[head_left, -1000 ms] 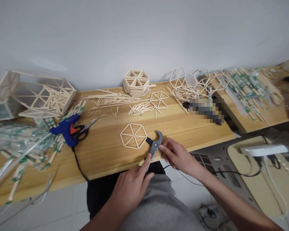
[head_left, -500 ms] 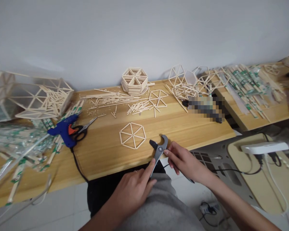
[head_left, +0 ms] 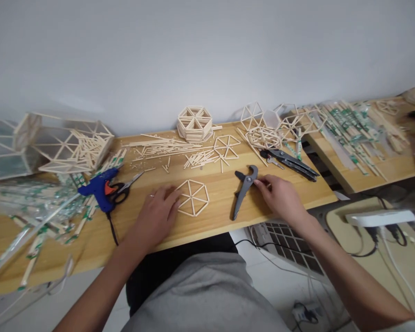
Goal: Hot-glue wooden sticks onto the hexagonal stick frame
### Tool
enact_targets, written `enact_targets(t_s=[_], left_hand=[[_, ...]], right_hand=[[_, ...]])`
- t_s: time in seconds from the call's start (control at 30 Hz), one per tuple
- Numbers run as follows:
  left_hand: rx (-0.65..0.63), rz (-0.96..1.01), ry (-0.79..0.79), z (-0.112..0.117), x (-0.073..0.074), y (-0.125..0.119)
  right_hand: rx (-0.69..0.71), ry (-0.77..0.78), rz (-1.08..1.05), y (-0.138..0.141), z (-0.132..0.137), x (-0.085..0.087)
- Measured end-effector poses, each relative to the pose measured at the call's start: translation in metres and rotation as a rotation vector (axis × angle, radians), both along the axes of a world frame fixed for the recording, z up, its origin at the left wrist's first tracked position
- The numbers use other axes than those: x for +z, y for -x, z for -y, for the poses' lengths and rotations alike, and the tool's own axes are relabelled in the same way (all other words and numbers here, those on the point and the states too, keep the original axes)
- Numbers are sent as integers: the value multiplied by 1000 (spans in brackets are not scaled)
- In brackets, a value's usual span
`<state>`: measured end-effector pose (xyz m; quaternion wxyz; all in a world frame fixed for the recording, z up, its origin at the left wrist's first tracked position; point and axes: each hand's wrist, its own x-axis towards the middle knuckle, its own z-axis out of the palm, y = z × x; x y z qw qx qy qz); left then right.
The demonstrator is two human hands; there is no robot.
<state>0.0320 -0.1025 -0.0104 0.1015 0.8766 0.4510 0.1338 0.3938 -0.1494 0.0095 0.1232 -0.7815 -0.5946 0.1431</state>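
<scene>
My right hand grips a grey hand cutter with a hooked jaw, thumb and finger near its pivot. One of the cutter's handles points toward the table's front edge; the other is hidden by the hand. My left hand lies with fingers stretched out at the left side of a flat hexagonal stick frame with spokes. Its fingertips cover that edge of the frame, and whether they press on it I cannot tell.
Left stand a blue glue gun, black scissors and bagged sticks. Loose sticks and a stack of hexagon frames lie behind. Toward the right are more stick frames, a black tool and a power strip.
My left hand has left the cutter and moved left to the hexagonal frame. My right hand has carried the cutter forward and right, from the table's edge to over the tabletop.
</scene>
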Motion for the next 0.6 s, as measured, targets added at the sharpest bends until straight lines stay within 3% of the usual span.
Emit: enact_targets(t_s=[0.17,0.33,0.47,0.6], left_hand=[[48,-20,17,4,-6,-9],[76,10,-63,19,-5,-15],[62,54,-62,37,2,-25],[-33,123,1,50,6,-40]], right_hand=[[-31,-1,255,7,-12,-1],[2,-204,343,17,-7,-9],[75,-351,296,33,1,-11],[270,-377,128,59,10,-10]])
